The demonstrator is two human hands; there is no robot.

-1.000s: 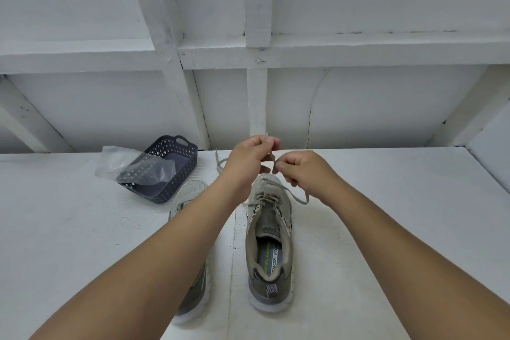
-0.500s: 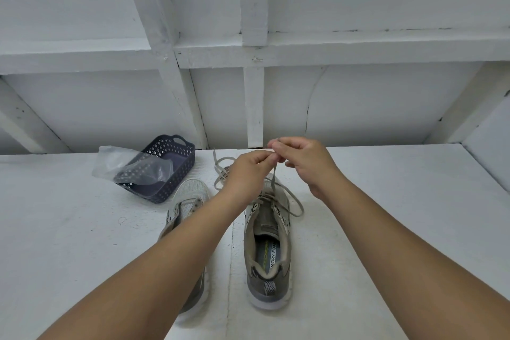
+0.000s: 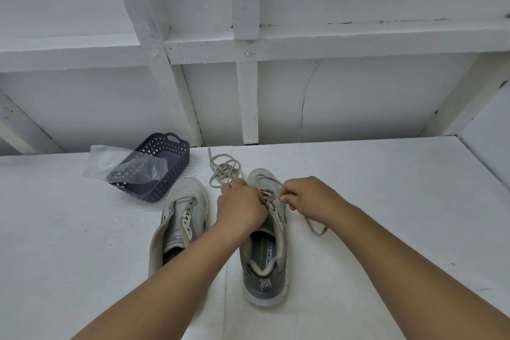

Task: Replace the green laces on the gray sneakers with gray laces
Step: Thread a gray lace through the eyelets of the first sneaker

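Both hands lacing the right-hand mesh sneaker (image 3: 265, 232)
Left hand (image 3: 240, 205) and right hand (image 3: 306, 196) each pinch flat gray lace (image 3: 224, 170), coiled beyond the left hand on the painted white table (image 3: 386, 201).

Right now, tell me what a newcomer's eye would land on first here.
First, the two hands, left hand and right hand, each pinching the lace over the right sneaker at centre. Beside it stands the left sneaker with bare eyelets, a loose lace heaped beyond the toes. At back left, a dark basket tilts under a clear plastic bag.
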